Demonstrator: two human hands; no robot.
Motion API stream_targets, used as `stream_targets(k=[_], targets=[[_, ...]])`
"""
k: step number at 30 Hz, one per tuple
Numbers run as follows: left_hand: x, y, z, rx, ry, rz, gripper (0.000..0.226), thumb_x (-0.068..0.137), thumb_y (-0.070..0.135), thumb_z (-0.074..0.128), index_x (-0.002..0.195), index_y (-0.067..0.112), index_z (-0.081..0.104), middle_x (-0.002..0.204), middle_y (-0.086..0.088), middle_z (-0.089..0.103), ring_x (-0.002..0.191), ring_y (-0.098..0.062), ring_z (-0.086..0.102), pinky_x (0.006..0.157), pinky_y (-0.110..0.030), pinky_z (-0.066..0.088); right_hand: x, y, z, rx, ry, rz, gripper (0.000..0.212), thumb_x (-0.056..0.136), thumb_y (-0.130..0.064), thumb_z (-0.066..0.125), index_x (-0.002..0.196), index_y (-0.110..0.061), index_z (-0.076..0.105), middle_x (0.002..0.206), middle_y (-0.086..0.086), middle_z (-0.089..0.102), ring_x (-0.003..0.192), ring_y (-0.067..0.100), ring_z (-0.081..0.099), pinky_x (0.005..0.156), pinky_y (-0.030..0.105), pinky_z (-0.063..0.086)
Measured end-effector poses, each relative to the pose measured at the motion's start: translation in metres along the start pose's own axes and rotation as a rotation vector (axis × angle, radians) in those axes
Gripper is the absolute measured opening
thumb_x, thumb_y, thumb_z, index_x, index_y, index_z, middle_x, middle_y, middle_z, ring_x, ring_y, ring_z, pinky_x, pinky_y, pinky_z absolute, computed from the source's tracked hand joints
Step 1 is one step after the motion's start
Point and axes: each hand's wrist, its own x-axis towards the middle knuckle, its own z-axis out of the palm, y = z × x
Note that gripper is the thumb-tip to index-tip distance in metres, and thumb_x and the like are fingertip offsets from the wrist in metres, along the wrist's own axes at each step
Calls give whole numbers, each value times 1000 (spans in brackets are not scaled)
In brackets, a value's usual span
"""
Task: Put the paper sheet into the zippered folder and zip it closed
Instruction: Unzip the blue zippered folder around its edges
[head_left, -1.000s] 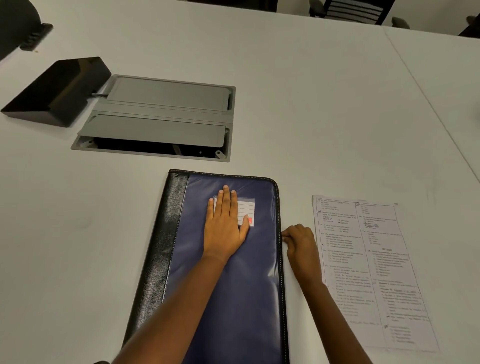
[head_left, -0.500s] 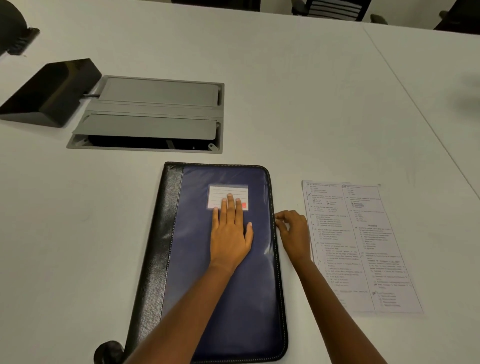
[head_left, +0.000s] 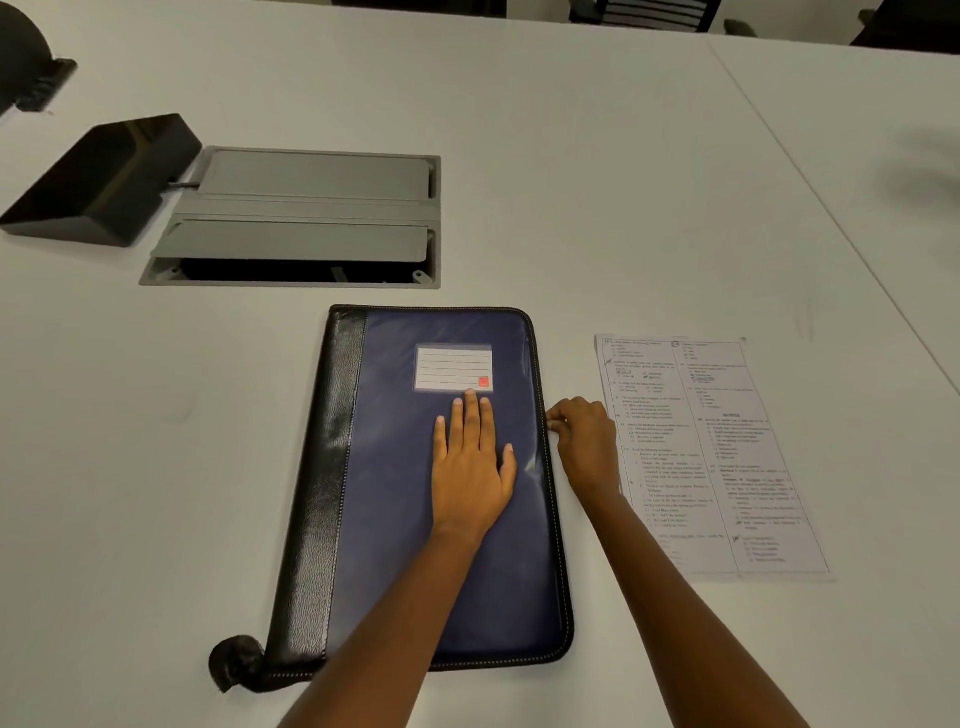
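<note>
A closed zippered folder (head_left: 395, 519), blue with a black spine and a lined label, lies flat on the white table in front of me. My left hand (head_left: 470, 467) rests palm down on its cover just below the label, with the fingers spread. My right hand (head_left: 584, 441) sits at the folder's right edge, its fingertips pinched together on the zipper track (head_left: 545, 395). The zipper pull is hidden by the fingers. The printed paper sheet (head_left: 727, 457) lies flat on the table just right of my right hand, partly under my wrist.
A grey recessed cable box (head_left: 306, 218) with its flap lids is set into the table beyond the folder. A black wedge-shaped device (head_left: 98, 182) stands to its left. A black rounded tab (head_left: 234, 662) sticks out at the folder's near left corner. Chairs (head_left: 649, 13) stand at the far edge.
My left hand has slid toward me off the label onto the bare cover. My right hand stays pinched at the folder's right edge. The view has tilted, showing the folder's near end.
</note>
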Motion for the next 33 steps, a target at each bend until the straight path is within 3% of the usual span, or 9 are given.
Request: stream_targets(k=[4, 10, 20, 33], targets=[[1, 0, 2, 15, 15, -1, 63, 99, 38, 24, 148, 8, -2, 159, -14, 0, 148, -27, 2, 120, -43, -1, -20, 4, 2, -27, 24, -15, 16, 87, 2, 50, 89, -1, 66, 94, 17, 68, 90, 31, 55, 78, 44, 48], [2, -1, 4, 31, 22, -6, 63, 99, 38, 23, 148, 7, -2, 159, -14, 0, 148, -27, 3, 121, -42, 0, -47, 10, 6, -32, 47, 12, 14, 87, 0, 51, 87, -3, 65, 92, 15, 67, 88, 27, 54, 72, 29, 36], [2, 0, 2, 49, 13, -7, 62, 99, 38, 23, 148, 8, -1, 159, -14, 1, 148, -26, 2, 120, -42, -1, -84, 13, 8, -79, 70, 56, 14, 89, -6, 49, 88, -7, 63, 93, 11, 67, 87, 24, 52, 74, 26, 30], [-63, -1, -2, 22, -79, 93, 62, 99, 37, 27, 148, 10, 1, 159, -14, 2, 147, -28, 3, 120, -44, 1, -110, 10, 6, -120, 18, 91, 18, 93, -12, 45, 103, -8, 59, 105, 11, 63, 94, 23, 55, 83, 31, 39]])
